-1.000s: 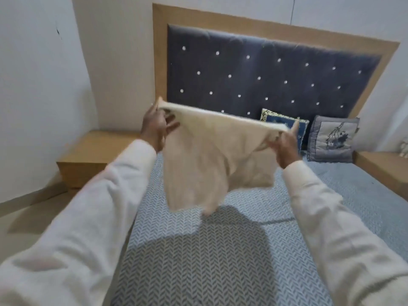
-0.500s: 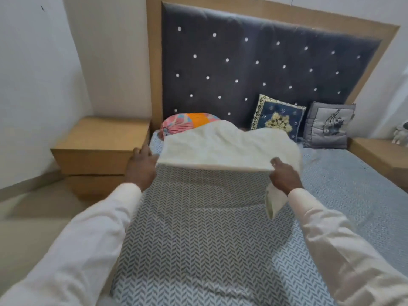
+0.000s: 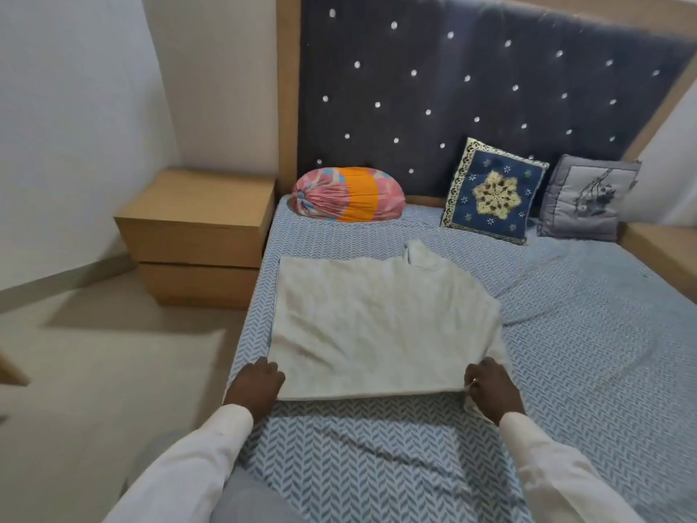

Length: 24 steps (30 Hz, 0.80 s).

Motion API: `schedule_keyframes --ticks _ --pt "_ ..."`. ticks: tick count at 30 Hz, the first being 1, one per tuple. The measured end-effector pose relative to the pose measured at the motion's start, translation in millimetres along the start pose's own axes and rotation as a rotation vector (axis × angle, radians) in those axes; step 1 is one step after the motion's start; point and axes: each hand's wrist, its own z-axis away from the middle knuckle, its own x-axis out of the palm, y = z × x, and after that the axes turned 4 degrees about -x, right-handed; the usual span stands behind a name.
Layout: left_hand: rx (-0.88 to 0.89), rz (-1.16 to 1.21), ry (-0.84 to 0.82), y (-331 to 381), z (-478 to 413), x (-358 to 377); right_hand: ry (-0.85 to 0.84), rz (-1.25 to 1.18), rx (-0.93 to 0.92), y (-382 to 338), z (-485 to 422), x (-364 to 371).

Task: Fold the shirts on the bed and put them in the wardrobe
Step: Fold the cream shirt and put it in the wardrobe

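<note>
A cream shirt [image 3: 381, 326] lies spread flat on the blue herringbone bed sheet [image 3: 565, 334], its near edge toward me. My left hand [image 3: 256, 386] grips the shirt's near left corner with curled fingers. My right hand [image 3: 490, 386] pinches the near right corner, where a bit of cloth bunches under the fingers. A small fold of fabric sticks up at the shirt's far edge. No wardrobe is in view.
A pink and orange bolster [image 3: 349, 194], a navy embroidered cushion [image 3: 494, 190] and a grey cushion [image 3: 588, 200] lean against the dark studded headboard [image 3: 452, 88]. Wooden bedside units stand at the left [image 3: 196, 228] and right [image 3: 663, 251]. Bare floor [image 3: 94, 371] lies left of the bed.
The shirt, held up in the air a second ago, has been swung down and laid flat on the bed. Both hands have come down to the near corners.
</note>
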Motion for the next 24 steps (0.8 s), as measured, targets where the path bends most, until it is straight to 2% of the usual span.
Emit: schedule_keyframes --ticks 4,9,16,21,24 --pt "-0.121 -0.05 -0.124 3 21 -5 -0.064 0.114 -0.072 -5 23 -3" --pt "-0.185 -0.076 -0.127 2 52 -4 -0.095 0.126 -0.04 -10 43 -8" --pt "-0.138 -0.089 -0.155 2 83 1 -0.258 0.065 0.109 -6 66 -11" --pt "-0.123 -0.04 -0.308 4 100 7 -0.338 0.084 0.17 -13 90 4" --pt "-0.103 0.041 -0.417 9 104 4 -0.441 0.05 0.14 -11 103 21"
